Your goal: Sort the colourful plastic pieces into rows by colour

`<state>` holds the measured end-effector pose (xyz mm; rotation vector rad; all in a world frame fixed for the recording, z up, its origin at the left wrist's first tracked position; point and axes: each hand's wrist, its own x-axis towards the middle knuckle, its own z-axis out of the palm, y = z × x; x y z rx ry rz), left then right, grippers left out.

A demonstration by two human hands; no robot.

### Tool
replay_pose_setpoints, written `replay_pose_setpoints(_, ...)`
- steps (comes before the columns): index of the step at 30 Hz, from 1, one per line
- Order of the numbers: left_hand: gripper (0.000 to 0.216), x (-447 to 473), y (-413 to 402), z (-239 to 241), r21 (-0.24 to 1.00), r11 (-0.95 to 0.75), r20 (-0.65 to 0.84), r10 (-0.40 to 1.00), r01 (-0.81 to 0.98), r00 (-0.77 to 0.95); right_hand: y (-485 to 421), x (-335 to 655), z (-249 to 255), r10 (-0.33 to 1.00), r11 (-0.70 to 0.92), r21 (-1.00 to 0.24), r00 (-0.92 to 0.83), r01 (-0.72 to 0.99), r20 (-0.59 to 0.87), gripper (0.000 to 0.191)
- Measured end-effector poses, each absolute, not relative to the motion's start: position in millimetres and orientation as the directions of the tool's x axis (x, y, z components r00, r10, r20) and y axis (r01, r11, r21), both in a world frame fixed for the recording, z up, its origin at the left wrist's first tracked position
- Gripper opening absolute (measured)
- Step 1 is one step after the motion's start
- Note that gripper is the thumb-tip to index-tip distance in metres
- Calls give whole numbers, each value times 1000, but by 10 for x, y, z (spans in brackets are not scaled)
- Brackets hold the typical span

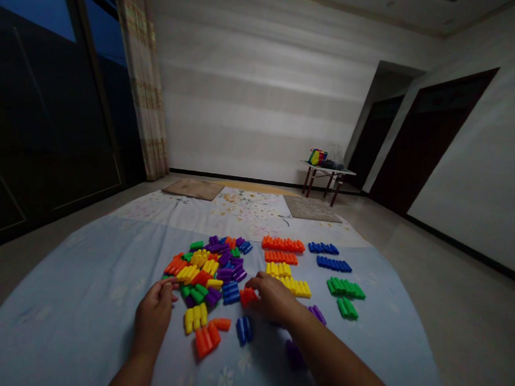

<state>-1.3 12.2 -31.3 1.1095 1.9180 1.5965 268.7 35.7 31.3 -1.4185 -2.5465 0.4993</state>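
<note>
So the person was sitting on the floor with a pale blue sheet (83,299) spread out, and both hands were down among a load of plastic blocks. The right hand (273,297) had its grip pinched on a red-orange block (247,297), holding it low against the sheet just right of the mixed pile (210,268). The left hand (154,314) was resting at the pile's near-left edge, fingers loosely curled with the tips touching or just about touching the blocks there; I couldn't tell whether it was actually holding anything. The pile itself was a jumble of yellow, purple, green, orange and blue pieces. To the right of it the blocks were laid out by colour: two orange rows (283,249) at the back, two blue rows (329,256) beside them, yellow rows (290,278) in front of the orange, green rows (345,295) further right, and a few purple blocks (318,314) partly hidden behind the right forearm. Nearer the person lay a loose orange cluster (206,338), a yellow cluster (195,317) and a pair of blue blocks (244,329). Way back against the wall there was a small counter (327,172) with some colourful stuff on it.
</note>
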Motion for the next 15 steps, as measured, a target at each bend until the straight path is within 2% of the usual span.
replay_pose_setpoints(3, 37, -14, 114, -313, 951, 27, 172, 782, 309, -599, 405, 2740, 404, 809, 549, -388, -587, 740, 26, 48)
replay_pose_setpoints(7, 38, -35, 127, -338, 948, 31, 173, 785, 317, -595, 487, 2699, 373, 733, 648, -299, -681, 701, -7, 41)
replay_pose_setpoints(10, 40, -45, 151, -353, 951, 45, 157, 782, 306, -603, 536, 2660, 275, 727, 657, -260, -686, 708, -29, 38)
replay_pose_setpoints(15, 41, -56, 165, -372, 949, 30, 172, 786, 315, -593, 624, 2783, 249, 737, 650, -284, -676, 705, 9, 50)
